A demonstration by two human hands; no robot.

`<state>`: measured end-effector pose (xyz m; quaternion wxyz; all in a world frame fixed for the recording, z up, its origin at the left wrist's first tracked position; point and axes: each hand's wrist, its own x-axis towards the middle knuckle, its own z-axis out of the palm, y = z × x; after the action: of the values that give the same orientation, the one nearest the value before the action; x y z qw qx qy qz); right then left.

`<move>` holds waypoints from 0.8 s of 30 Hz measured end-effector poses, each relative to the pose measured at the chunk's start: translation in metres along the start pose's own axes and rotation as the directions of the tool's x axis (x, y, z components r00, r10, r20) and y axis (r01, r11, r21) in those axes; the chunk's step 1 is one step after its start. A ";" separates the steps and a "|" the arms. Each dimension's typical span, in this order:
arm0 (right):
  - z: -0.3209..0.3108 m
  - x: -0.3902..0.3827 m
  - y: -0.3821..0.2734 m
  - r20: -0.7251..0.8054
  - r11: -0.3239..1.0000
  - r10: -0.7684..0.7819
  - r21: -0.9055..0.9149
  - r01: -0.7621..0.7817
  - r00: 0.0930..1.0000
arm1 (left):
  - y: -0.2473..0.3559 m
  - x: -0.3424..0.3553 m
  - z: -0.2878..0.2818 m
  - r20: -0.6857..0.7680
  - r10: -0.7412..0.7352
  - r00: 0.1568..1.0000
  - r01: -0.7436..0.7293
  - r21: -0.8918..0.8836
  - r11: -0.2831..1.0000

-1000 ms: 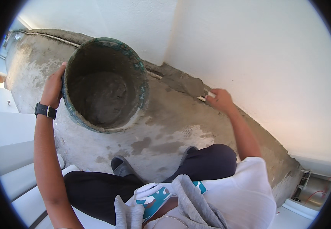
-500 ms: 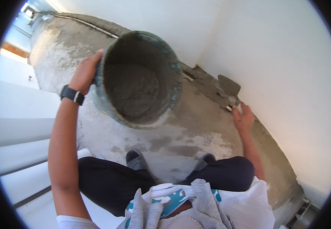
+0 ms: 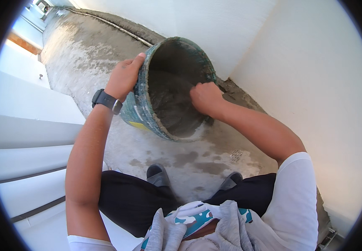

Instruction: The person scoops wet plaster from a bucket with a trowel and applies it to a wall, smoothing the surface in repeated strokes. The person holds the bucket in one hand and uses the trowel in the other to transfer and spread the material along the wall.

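A mortar-crusted green bucket [image 3: 141,109] leans to the right, its mouth facing me. Wet grey mortar [image 3: 168,94] covers its bottom and lower side. My left hand [image 3: 124,77], with a dark watch on the wrist, grips the bucket's left rim, thumb over the edge. Inside the mouth, near the right rim, my right hand [image 3: 206,98] is closed in a fist. It holds the trowel seen in the earlier frame; the blade is hidden or blurred against the dark mortar.
White walls [image 3: 306,79] meet in a corner at the right. A pipe [image 3: 118,27] runs along the far wall's foot. White stepped ledges [image 3: 30,163] line the left. Damp concrete floor [image 3: 181,161] lies under my sandalled feet [image 3: 158,175].
My right hand has moved left with the trowel, from the wall's foot into the bucket. The bucket and my left hand appear farther right, and the bucket is tilted more.
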<state>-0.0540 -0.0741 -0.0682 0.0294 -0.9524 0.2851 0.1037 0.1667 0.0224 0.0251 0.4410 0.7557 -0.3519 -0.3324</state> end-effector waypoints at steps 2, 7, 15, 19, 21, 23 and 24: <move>-0.001 -0.001 -0.007 0.163 0.996 0.027 0.080 -0.041 0.986 | -0.002 -0.001 -0.001 0.012 -0.032 0.999 0.032 -0.014 0.999; -0.003 -0.007 -0.025 0.215 0.974 -0.070 0.224 0.021 0.974 | -0.010 0.002 -0.005 0.011 -0.026 1.000 0.027 -0.078 0.997; -0.026 -0.007 -0.021 0.179 0.822 -0.176 0.568 0.044 0.968 | -0.018 0.002 -0.009 0.019 0.001 1.000 0.000 -0.056 0.998; -0.042 -0.017 -0.001 0.217 0.761 -0.179 0.649 -0.005 0.960 | -0.017 0.001 -0.007 -0.006 -0.017 1.000 0.017 -0.014 1.000; -0.045 -0.030 0.018 0.255 0.719 -0.135 0.690 -0.083 0.957 | -0.016 0.005 -0.005 0.007 -0.001 1.000 0.001 -0.024 1.000; -0.044 -0.043 0.043 0.310 0.656 -0.105 0.736 -0.169 0.945 | -0.015 0.012 -0.005 0.005 -0.012 1.000 0.012 0.032 0.999; -0.042 -0.053 0.058 0.297 0.629 -0.084 0.756 -0.181 0.951 | -0.015 0.016 -0.006 0.034 -0.034 0.999 0.035 -0.022 0.999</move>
<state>-0.1214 -0.0987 -0.0152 0.4765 -0.8106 0.3198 0.1172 0.1837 0.0172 0.0107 0.4378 0.7511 -0.3423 -0.3565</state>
